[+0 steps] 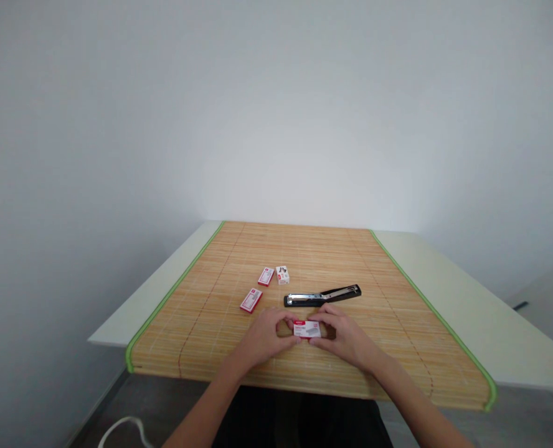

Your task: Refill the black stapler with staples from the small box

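Observation:
Between my two hands is a small red and white staple box (307, 329), its printed face turned up. My left hand (268, 333) pinches its left end between thumb and fingers. The right end is gripped the same way by my right hand (344, 336). Just beyond my fingers lies a black stapler (323, 296), swung wide open so its metal staple channel shows. Whether staples sit in the channel is too small to tell.
Two more red and white boxes (251, 300) lie left of the stapler, one farther back. Beside the farther one stands a small white box (283, 275). A bamboo mat (304, 246) with green edging covers the middle of a white table (454, 286), which meets a wall.

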A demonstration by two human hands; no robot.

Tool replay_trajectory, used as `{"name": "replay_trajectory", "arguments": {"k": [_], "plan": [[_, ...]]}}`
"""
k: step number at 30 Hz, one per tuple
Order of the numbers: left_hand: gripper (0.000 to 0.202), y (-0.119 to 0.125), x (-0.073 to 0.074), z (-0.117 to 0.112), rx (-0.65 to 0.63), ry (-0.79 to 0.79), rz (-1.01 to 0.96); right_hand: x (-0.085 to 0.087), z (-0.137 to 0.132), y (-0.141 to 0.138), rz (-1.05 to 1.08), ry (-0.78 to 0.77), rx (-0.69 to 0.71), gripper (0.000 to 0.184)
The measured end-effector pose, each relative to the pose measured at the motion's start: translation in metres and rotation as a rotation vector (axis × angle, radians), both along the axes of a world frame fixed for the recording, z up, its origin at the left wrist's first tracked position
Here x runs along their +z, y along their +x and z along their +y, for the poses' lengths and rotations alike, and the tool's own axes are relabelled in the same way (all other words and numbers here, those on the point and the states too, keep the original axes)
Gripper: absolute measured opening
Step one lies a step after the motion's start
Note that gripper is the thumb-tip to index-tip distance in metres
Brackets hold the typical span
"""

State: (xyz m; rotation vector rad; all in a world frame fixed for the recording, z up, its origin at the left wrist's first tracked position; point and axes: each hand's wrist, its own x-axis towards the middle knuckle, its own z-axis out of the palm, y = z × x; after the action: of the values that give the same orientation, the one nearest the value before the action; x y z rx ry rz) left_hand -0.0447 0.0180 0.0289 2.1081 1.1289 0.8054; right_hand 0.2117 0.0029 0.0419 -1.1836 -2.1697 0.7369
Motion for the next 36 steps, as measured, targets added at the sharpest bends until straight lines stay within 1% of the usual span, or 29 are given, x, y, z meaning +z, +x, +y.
{"name": "replay_trajectory", "arguments": {"k": [3, 6, 11, 15, 17, 19, 20, 22, 23, 24, 25, 26, 27, 29, 30, 32, 34, 36], "plan": [[0.030, 0.001, 0.001, -0.001, 0.011, 0.007, -0.006, -0.002, -0.002, 0.004, 0.007, 0.028, 0.001, 0.027], [0.029, 0.002, 0.001, -0.001, 0.018, 0.012, -0.001, -0.006, -0.004, 0.006, 0.011, 0.044, -0.044, 0.033], [0.029, 0.002, -0.001, 0.001, 0.018, 0.003, -0.001, -0.013, -0.010, 0.001, 0.028, 0.016, -0.084, 0.037], [0.029, 0.001, -0.001, 0.001, 0.010, 0.002, -0.011, -0.013, -0.014, -0.004, 0.055, 0.018, -0.111, 0.037], [0.035, 0.001, -0.001, 0.001, 0.016, -0.016, -0.020, -0.012, -0.016, 0.000, 0.069, 0.021, -0.121, 0.040], [0.041, 0.001, -0.003, 0.002, 0.053, -0.053, -0.048, -0.011, -0.016, 0.011, 0.091, 0.045, -0.191, 0.039], [0.041, 0.002, -0.005, 0.003, 0.087, -0.071, -0.071, -0.010, -0.015, 0.019, 0.101, 0.080, -0.258, 0.037], [0.033, 0.003, -0.009, 0.008, 0.173, -0.079, -0.117, -0.011, -0.009, 0.041, 0.109, 0.189, -0.428, 0.037], [0.029, 0.003, -0.012, 0.012, 0.216, -0.064, -0.126, -0.011, -0.004, 0.054, 0.101, 0.262, -0.497, 0.041], [0.026, 0.004, -0.014, 0.016, 0.254, -0.039, -0.119, -0.012, 0.002, 0.066, 0.088, 0.309, -0.529, 0.050], [0.027, 0.005, -0.016, 0.020, 0.290, -0.011, -0.098, -0.014, 0.008, 0.077, 0.083, 0.318, -0.539, 0.062], [0.031, 0.007, -0.017, 0.023, 0.319, 0.018, -0.068, -0.015, 0.015, 0.087, 0.094, 0.284, -0.536, 0.071], [0.039, 0.008, -0.018, 0.026, 0.341, 0.046, -0.032, -0.016, 0.023, 0.096, 0.125, 0.222, -0.519, 0.076], [0.048, 0.011, -0.019, 0.031, 0.356, 0.099, 0.034, -0.017, 0.036, 0.107, 0.212, 0.048, -0.445, 0.076], [0.047, 0.013, -0.018, 0.033, 0.351, 0.123, 0.062, -0.016, 0.041, 0.109, 0.266, -0.036, -0.393, 0.073], [0.037, 0.014, -0.018, 0.036, 0.330, 0.155, 0.106, -0.014, 0.050, 0.109, 0.379, -0.156, -0.284, 0.065], [0.029, 0.014, -0.019, 0.037, 0.308, 0.162, 0.133, -0.010, 0.055, 0.104, 0.482, -0.215, -0.207, 0.058], [0.027, 0.013, -0.019, 0.038, 0.289, 0.157, 0.145, -0.005, 0.057, 0.097, 0.559, -0.233, -0.180, 0.055]]}}
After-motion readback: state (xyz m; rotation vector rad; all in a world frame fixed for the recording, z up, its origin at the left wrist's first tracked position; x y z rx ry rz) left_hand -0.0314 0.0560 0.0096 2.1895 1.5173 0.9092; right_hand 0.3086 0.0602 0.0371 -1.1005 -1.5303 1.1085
